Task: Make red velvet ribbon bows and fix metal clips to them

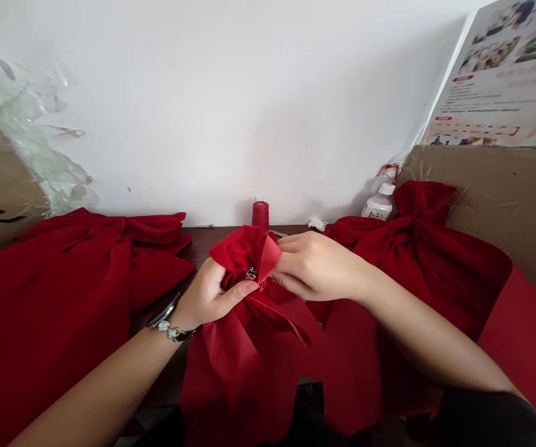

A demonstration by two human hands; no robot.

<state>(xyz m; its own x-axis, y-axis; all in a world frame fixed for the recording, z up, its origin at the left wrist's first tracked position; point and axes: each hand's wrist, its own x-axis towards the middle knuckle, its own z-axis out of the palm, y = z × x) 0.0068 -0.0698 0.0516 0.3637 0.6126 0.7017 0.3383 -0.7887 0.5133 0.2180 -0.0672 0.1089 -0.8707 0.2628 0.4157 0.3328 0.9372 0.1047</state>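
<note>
Two hands are together: the left hand (209,295) and right hand (317,267) pinch the gathered centre of a red fabric bow (244,251), which hangs over the front of a dark wooden desk (198,243). A small metal clip (250,272) shows among the folds. Two further red bows (63,267) (417,248) lie on either side, and a red thread spool (260,215) stands behind. Risks: a slackened pinch could release the gathers; the clip could snag the fabric; the bracelet (170,326) on the left wrist could catch loose cloth.
</note>
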